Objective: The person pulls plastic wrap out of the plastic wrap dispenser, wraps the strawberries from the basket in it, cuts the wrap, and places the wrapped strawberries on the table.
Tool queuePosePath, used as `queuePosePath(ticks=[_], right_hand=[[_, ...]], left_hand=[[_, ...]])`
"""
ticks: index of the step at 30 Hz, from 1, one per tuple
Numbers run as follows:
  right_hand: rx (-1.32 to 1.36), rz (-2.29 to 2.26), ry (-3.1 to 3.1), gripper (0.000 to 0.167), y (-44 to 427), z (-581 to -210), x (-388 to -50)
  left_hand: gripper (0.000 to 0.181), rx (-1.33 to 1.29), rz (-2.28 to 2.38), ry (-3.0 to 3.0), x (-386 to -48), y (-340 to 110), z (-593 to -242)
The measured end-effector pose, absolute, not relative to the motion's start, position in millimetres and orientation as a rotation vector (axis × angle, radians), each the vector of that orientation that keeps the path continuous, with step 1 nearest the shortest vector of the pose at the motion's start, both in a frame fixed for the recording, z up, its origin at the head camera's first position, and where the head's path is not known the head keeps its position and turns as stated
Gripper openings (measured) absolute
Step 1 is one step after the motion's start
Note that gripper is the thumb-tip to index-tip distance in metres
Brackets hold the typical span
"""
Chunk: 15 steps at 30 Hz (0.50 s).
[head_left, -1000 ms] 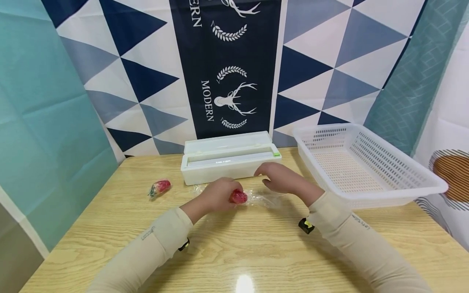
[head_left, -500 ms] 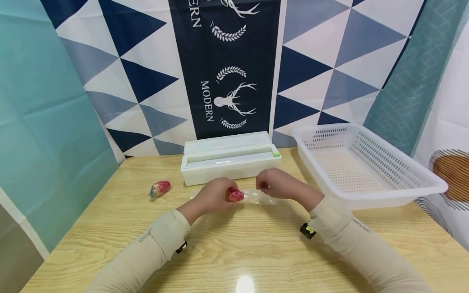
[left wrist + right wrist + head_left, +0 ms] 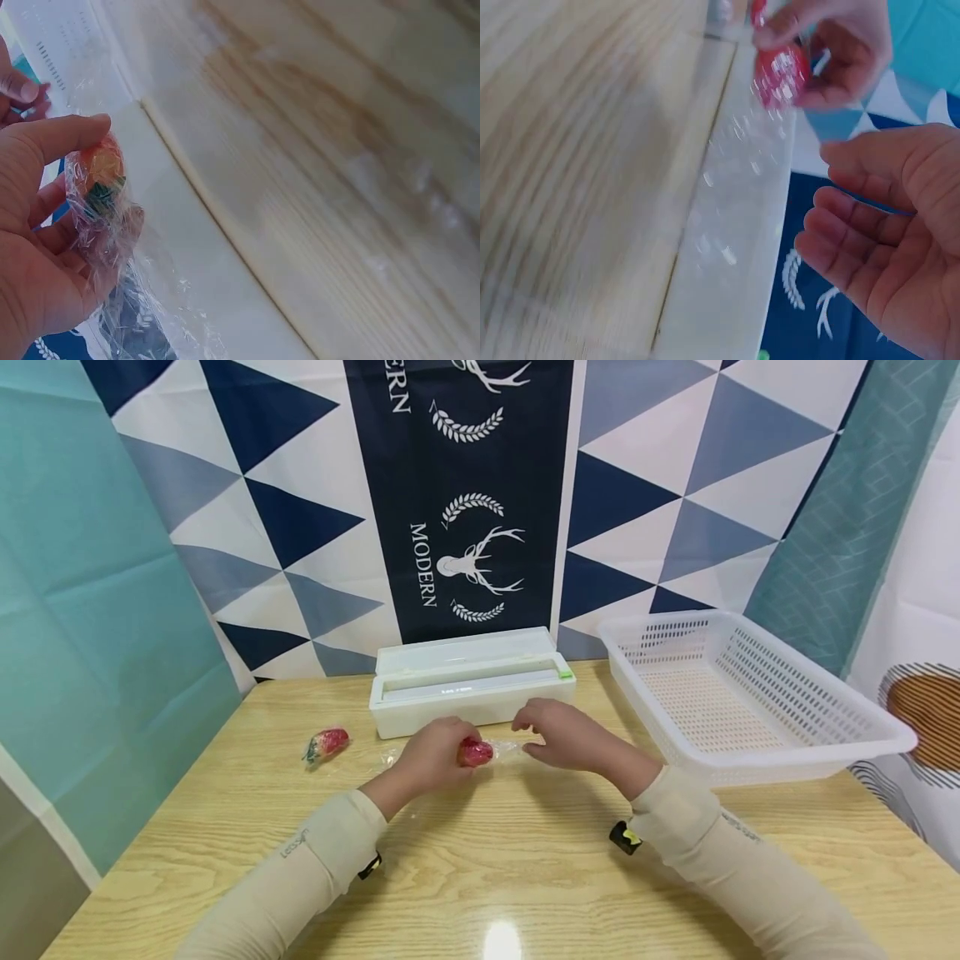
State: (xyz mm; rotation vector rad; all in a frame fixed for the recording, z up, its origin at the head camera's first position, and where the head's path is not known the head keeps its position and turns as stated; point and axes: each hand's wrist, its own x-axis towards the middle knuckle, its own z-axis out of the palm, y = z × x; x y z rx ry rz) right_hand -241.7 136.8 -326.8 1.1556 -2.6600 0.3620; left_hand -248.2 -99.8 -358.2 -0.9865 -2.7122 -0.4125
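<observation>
My left hand (image 3: 438, 752) pinches a strawberry (image 3: 476, 752), red with a green leafy end, between thumb and fingers. Clear cling film (image 3: 112, 255) wraps it, and loose film trails from both ends. Part of the fruit is hidden by my hand in the head view. Just to the right, my right hand (image 3: 558, 735) hovers by the film's end with loosely bent fingers. In the right wrist view a gap shows between these fingers (image 3: 840, 217) and the film (image 3: 739, 169). Farther left lies a second film-wrapped strawberry (image 3: 327, 743) on the table.
Behind the hands stands a white cling film box (image 3: 468, 714), its lid up and a roll inside. A white perforated basket (image 3: 750, 760) sits at the right of the wooden table (image 3: 480, 877). Patterned cloth hangs behind.
My left hand has shifted slightly left with the strawberry. The right hand's fingers closed in near the film's end, then spread apart again. The film on the right looks shorter and more twisted.
</observation>
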Motion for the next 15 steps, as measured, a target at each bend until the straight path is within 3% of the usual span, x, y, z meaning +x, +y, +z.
queuePosePath(ticks=[4,15], right_hand=[[1.157,0.339,-2.675,0.035,127.9,-328.4,-239.8],[1.064,0.821,-2.581,0.009,132.7,-334.6,-249.1]], left_hand=[[0.037,-1.003,-0.458,-2.638,-243.6,-96.9,-354.9],[0.040,-1.007,-0.905,-2.409,-235.2,-93.3,-349.7]])
